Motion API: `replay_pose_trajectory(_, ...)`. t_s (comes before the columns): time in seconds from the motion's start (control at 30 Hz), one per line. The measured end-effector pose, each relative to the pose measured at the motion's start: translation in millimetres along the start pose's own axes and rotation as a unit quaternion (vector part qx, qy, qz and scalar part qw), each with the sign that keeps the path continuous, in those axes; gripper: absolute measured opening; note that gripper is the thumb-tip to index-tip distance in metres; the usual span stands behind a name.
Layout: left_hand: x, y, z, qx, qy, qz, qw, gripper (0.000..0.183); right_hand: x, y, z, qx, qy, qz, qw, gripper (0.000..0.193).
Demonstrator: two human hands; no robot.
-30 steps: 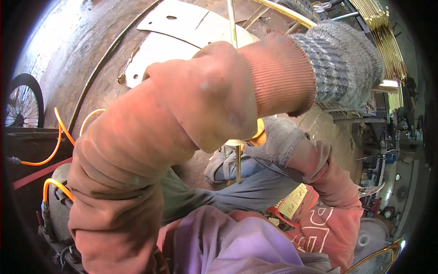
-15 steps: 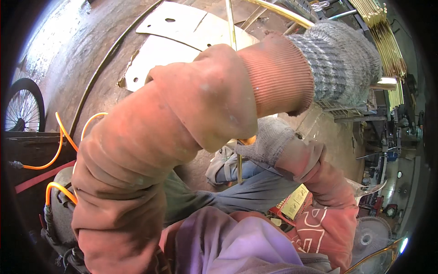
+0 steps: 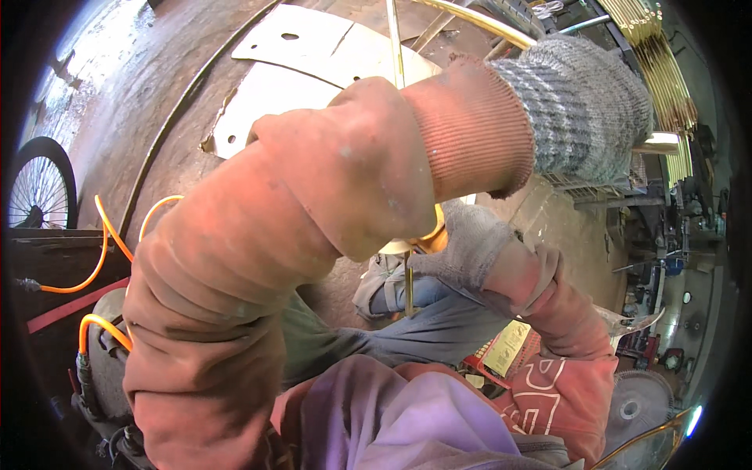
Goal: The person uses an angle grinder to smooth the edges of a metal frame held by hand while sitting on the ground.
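My left arm crosses the view in a rust-coloured sleeve. My left hand [image 3: 591, 110], in a grey knit glove, is at the upper right with its back toward me, its fingers hidden. A shiny brass-coloured tube [image 3: 489, 26] runs up to the glove's edge, and a short pale bar end [image 3: 659, 143] sticks out past its other side. Below the left forearm, my right hand [image 3: 468, 247], also gloved in grey, curls against an orange-yellow object [image 3: 432, 237], mostly covered by the sleeve. Beside it, a thin upright metal rod [image 3: 409, 286] passes behind my left arm.
White sheet panels with holes [image 3: 305, 47] lie on the floor. Bundled brass-coloured tubes [image 3: 662, 82] stand at the upper right. An orange hose [image 3: 102, 235] loops at the left near a spoked wheel [image 3: 37, 196]. A red basket with a box [image 3: 507, 347] sits by my right arm.
My right hand has turned and shifted slightly, and more of the orange-yellow object shows beside it. My left hand stays almost in place, a touch further left.
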State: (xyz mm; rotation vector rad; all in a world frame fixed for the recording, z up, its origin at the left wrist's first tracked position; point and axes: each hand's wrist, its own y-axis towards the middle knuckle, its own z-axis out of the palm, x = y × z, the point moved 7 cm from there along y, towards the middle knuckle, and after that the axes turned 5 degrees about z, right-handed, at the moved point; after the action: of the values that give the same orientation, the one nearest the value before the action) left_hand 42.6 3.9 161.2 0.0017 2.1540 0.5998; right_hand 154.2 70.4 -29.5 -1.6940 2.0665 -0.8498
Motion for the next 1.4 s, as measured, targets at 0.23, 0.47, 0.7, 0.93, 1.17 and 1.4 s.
replay_pose_trajectory(0.23,3,0,1,-0.002,0.001,0.000,1.000,0.025,1,1,-2,-0.017,0.023,-0.033,0.999,0.095)
replay_pose_trajectory(0.47,6,1,1,-0.005,0.000,0.006,1.000,0.026,-2,-13,-15,-0.073,0.021,0.033,0.997,0.103)
replay_pose_trajectory(0.7,7,2,2,-0.015,0.001,0.005,1.000,0.027,-3,-9,-14,-0.068,0.024,0.022,0.997,0.096)
replay_pose_trajectory(0.93,14,4,1,-0.028,-0.002,0.011,1.000,0.027,0,-18,-13,-0.067,0.034,0.023,0.997,0.095)
replay_pose_trajectory(1.17,21,8,-6,-0.066,-0.021,0.025,0.997,0.028,-21,-23,-14,-0.110,0.108,-0.023,0.988,0.095)
replay_pose_trajectory(1.4,36,-5,-23,-0.133,-0.103,0.065,0.984,0.029,-33,-23,14,-0.082,0.113,-0.018,0.990,0.092)
